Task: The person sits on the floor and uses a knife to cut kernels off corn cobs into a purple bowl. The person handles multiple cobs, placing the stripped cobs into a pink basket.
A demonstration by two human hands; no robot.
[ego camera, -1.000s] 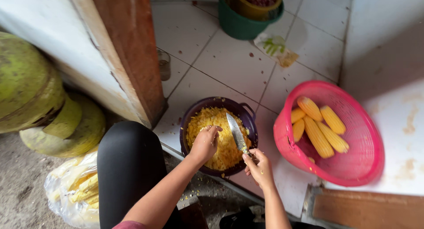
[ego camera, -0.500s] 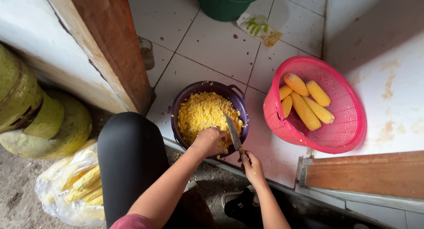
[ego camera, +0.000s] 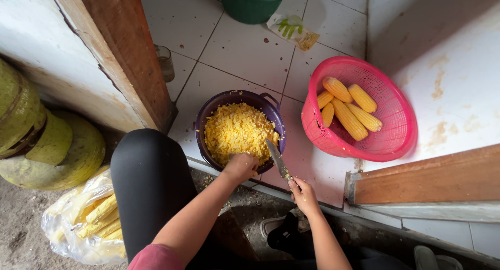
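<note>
A purple bowl (ego camera: 208, 111) full of cut yellow corn kernels (ego camera: 237, 132) stands on the white tiled floor. My left hand (ego camera: 240, 167) is a closed fist at the bowl's near rim, curled around what looks like a corn cob, mostly hidden under the fingers. My right hand (ego camera: 304, 194) grips the handle of a knife (ego camera: 277, 158). Its blade points up over the bowl's near right rim, just right of my left hand. A pink basket (ego camera: 396, 139) to the right holds several whole peeled corn cobs (ego camera: 349, 106).
My black-clad knee (ego camera: 148, 181) is left of the bowl. A clear plastic bag of stripped cobs (ego camera: 91, 218) lies at lower left beside green gas cylinders (ego camera: 47, 145). A wooden door frame (ego camera: 125, 56), a glass (ego camera: 165, 63), a green bucket (ego camera: 250, 7) and a wooden board (ego camera: 427, 179) are around.
Both hands have drawn back from the middle of the bowl to its near rim, and the knife came with the right hand. The view has shifted slightly.
</note>
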